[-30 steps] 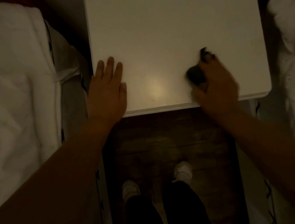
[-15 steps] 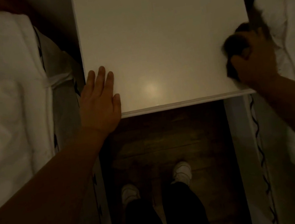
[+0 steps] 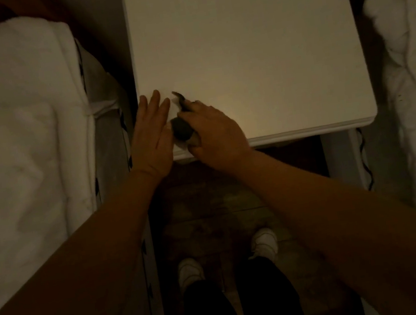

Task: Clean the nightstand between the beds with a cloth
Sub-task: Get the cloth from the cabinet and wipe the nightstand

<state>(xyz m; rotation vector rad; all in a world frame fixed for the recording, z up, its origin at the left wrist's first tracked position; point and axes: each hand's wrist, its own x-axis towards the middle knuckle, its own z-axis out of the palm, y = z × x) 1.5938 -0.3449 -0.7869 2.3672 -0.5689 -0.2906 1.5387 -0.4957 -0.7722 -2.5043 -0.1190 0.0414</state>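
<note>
Right hand (image 3: 216,140) grips dark cloth (image 3: 181,130) at near-left corner of nightstand tabletop (image 3: 252,44) — left hand (image 3: 152,138) flat, fingers straight. Risk: cloth bumping left hand, leaving corner unwiped.

Counts: 1 white nightstand (image 3: 252,44), 1 dark cloth (image 3: 182,130) on its tabletop, 2 beds w/ white bedding, left bed (image 3: 16,136) & right bed (image 3: 413,69), 2 hands, left hand (image 3: 151,141) & right hand (image 3: 216,136), 2 white shoes (image 3: 190,269) on the floor.
</note>
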